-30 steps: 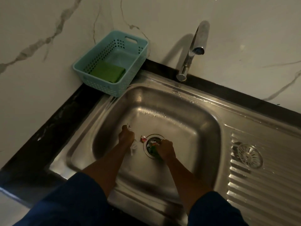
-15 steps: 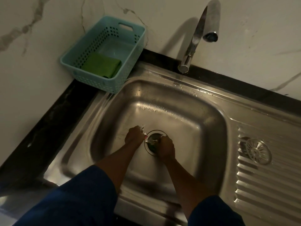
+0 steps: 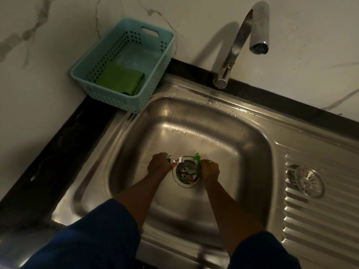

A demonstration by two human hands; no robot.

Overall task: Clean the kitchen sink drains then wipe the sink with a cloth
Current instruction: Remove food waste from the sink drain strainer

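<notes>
A steel sink basin (image 3: 213,133) has a round drain (image 3: 186,174) filled with bits of white, pink and green debris. My left hand (image 3: 159,164) is closed on white scraps at the drain's left rim. My right hand (image 3: 210,169) is closed on a green scrap (image 3: 197,159) at the drain's right rim. A folded green cloth (image 3: 121,79) lies in a teal basket (image 3: 93,59) at the back left. The drain strainer (image 3: 308,184) rests on the ribbed drainboard at the right.
A chrome tap (image 3: 242,33) arches over the back of the sink. A black counter strip (image 3: 58,144) borders the sink on the left and behind. White marble-look walls (image 3: 29,94) close the corner. Water droplets lie on the sink's back rim.
Both hands have drawn apart from over the drain to its rims, each now clutching scraps. The debris inside the drain has come into view. The camera has tilted slightly.
</notes>
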